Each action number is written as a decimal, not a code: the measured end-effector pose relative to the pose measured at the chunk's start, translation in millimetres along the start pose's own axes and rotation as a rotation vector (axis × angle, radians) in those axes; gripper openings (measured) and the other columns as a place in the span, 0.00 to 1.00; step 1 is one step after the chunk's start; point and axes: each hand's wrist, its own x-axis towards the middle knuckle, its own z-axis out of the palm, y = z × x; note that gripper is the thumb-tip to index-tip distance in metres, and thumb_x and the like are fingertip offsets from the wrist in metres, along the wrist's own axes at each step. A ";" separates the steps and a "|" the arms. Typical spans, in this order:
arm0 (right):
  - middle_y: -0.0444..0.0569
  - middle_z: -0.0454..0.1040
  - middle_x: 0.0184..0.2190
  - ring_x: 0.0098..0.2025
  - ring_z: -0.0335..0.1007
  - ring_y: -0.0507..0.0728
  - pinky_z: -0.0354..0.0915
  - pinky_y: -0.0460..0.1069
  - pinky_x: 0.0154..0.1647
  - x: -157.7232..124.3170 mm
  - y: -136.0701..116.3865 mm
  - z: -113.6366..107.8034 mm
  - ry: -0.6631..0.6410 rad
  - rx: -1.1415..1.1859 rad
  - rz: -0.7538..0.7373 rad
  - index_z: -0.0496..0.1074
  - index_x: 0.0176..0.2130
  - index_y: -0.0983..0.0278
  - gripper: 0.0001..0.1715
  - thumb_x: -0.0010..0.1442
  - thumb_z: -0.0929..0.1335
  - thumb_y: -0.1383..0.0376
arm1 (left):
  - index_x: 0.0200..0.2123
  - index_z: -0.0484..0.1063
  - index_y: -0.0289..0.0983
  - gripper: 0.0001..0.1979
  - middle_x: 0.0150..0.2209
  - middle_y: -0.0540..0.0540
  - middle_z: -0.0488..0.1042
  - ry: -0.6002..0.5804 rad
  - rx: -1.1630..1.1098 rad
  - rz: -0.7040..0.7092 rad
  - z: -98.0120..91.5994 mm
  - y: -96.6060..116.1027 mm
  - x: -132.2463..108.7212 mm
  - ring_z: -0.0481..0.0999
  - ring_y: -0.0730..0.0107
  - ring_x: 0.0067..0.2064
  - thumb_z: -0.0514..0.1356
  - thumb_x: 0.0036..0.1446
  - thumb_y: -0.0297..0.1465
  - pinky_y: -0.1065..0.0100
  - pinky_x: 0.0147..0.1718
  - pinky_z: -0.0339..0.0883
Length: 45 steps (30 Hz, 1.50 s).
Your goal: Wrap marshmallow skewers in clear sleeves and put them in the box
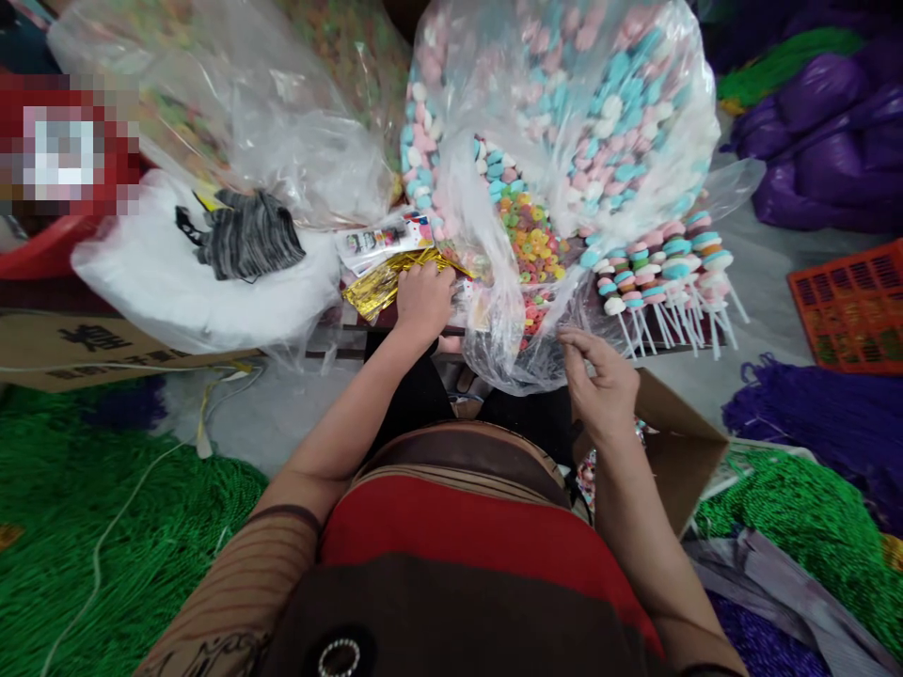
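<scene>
My left hand (424,306) lies over a bundle of gold twist ties (373,290) near the table's front edge, its fingers bent down onto them. Printed packets (385,240) sit just beyond the ties. Closed in a pinch, my right hand (601,381) is beside the near edge of a clear plastic bag (494,353); what is between its fingertips is too small to make out. Inside the bag's opening are colourful gummy rings (529,235). To the right lies a pile of candy skewers (670,263) with pink, blue and white pieces on white sticks.
A big bag of pink, blue and white candies (621,122) stands behind. At left are a white plastic bag (212,310) with a grey striped cloth (250,235) on it, and a red basin (71,235). An open cardboard box (677,442) is below right, near an orange crate (853,306).
</scene>
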 end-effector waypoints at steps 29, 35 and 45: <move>0.40 0.75 0.27 0.29 0.67 0.50 0.64 0.47 0.34 56.3 -42.2 50.6 -0.045 0.643 0.304 0.77 0.33 0.60 0.23 0.54 0.77 0.44 | 0.54 0.73 0.38 0.31 0.46 0.43 0.77 -0.299 -1.209 0.268 -24.7 9.2 -25.0 0.75 0.65 0.46 0.65 0.56 0.54 0.64 0.47 0.69; 0.39 0.68 0.23 0.26 0.61 0.50 0.61 0.48 0.31 50.3 -48.1 44.5 -0.141 0.562 0.258 0.71 0.28 0.61 0.28 0.57 0.73 0.40 | 0.33 0.75 0.36 0.18 0.31 0.50 0.72 -0.445 -1.295 0.181 -33.4 14.5 -29.6 0.70 0.71 0.34 0.70 0.52 0.45 0.69 0.36 0.66; 0.41 0.73 0.27 0.29 0.64 0.51 0.61 0.47 0.33 43.1 -40.3 42.5 -0.248 0.711 0.353 0.76 0.33 0.61 0.27 0.49 0.77 0.42 | 0.24 0.67 0.37 0.23 0.22 0.53 0.64 -0.278 -0.940 0.238 -35.9 18.5 -33.0 0.62 0.74 0.27 0.60 0.61 0.49 0.70 0.29 0.56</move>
